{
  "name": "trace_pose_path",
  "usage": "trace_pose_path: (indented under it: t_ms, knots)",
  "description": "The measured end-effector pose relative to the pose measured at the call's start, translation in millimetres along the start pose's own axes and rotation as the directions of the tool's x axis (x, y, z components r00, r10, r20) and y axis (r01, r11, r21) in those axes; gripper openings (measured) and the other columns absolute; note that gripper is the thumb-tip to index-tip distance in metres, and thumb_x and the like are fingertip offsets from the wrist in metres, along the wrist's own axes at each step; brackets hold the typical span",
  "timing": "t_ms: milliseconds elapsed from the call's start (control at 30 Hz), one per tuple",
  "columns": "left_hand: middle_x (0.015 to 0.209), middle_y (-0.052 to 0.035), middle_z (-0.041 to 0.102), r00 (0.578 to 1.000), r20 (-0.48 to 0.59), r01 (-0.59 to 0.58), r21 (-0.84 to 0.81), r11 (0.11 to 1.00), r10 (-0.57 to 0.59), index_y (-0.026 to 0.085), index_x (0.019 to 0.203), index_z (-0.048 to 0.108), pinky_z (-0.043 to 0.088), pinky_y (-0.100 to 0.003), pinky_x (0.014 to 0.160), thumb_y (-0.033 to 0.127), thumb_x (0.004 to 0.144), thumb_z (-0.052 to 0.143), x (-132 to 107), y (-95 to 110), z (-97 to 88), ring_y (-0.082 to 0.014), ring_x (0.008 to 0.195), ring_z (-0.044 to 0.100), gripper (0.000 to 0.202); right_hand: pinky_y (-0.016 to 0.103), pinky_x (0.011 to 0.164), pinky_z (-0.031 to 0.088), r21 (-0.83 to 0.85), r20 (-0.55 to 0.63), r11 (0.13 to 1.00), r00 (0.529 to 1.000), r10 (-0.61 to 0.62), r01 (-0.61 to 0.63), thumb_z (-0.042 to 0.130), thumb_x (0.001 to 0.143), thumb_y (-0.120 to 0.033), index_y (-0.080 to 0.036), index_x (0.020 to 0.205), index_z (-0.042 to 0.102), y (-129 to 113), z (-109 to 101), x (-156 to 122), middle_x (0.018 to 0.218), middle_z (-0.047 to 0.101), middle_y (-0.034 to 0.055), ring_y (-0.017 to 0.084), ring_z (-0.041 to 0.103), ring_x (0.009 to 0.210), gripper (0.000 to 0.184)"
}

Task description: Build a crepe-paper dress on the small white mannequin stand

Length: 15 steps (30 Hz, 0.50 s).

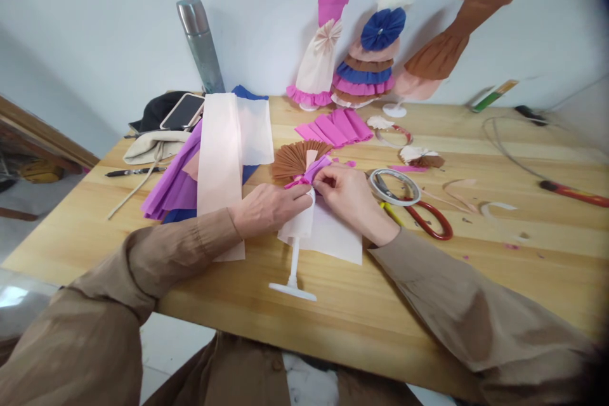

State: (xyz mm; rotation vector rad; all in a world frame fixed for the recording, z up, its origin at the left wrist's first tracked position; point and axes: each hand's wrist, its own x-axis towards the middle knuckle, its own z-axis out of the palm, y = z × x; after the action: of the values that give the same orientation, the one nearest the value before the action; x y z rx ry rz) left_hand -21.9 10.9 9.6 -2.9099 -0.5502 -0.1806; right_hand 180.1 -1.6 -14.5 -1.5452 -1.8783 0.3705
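A small white dress form lies on the table with its stand [295,266] toward me. Over its far end spreads a pleated brown paper fan [297,158], and a purple-pink crepe paper strip [318,168] wraps across the form just below the fan. My left hand [273,206] is closed at the strip's left side, its fingers pressing the strip against the form. At the other side my right hand [349,193] pinches the strip between thumb and forefinger. White paper [340,238] lies beneath the form. My fingers hide part of the wrap.
Three dressed mini forms, one in pink and cream [316,63], stand along the wall beside a steel flask [202,44]. Left lie paper sheets [221,171] and a phone [183,111]. Right are a tape roll [394,186], red-handled scissors [435,219] and paper scraps.
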Motion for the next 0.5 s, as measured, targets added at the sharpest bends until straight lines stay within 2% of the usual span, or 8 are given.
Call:
trace_pose_path:
  t_ms: [200, 333, 500]
  knots:
    - [0.109, -0.0061, 0.067, 1.0, -0.004, -0.007, -0.019, 1.0, 0.007, 0.016, 0.095, 0.057, 0.013, -0.031, 0.042, 0.005, 0.085, 0.037, 0.5, -1.3, 0.8, -0.0104, 0.055, 0.045, 0.024, 0.031, 0.067, 0.04, 0.037, 0.03, 0.998, 0.998, 0.056, -0.057, 0.057, 0.074, -0.014, -0.019, 0.064, 0.062, -2.2, -0.9, 1.1, 0.071, 0.069, 0.0038, 0.018, 0.058, 0.068, 0.012]
    - [0.116, -0.0073, 0.066, 0.999, -0.035, -0.021, -0.047, 0.999, 0.019, 0.015, 0.092, 0.056, 0.012, -0.029, 0.043, 0.005, 0.086, 0.037, -0.1, -2.6, 2.8, -0.0091, 0.056, 0.046, 0.023, 0.031, 0.065, 0.039, 0.076, 0.039, 0.992, 0.994, 0.098, -0.101, 0.058, 0.071, -0.014, -0.019, 0.062, 0.063, -5.0, -2.4, 1.6, 0.068, 0.068, 0.0032, 0.017, 0.057, 0.065, 0.012]
    - [0.119, -0.0084, 0.066, 0.998, -0.046, -0.038, -0.054, 0.998, 0.036, 0.015, 0.094, 0.056, 0.014, -0.029, 0.043, 0.002, 0.085, 0.035, 1.5, -2.1, 0.7, -0.0082, 0.052, 0.042, 0.026, 0.029, 0.059, 0.038, 0.185, 0.044, 0.964, 0.982, 0.186, -0.191, 0.06, 0.067, -0.016, -0.019, 0.061, 0.063, -3.6, -3.2, 3.5, 0.063, 0.066, 0.0021, 0.015, 0.054, 0.058, 0.008]
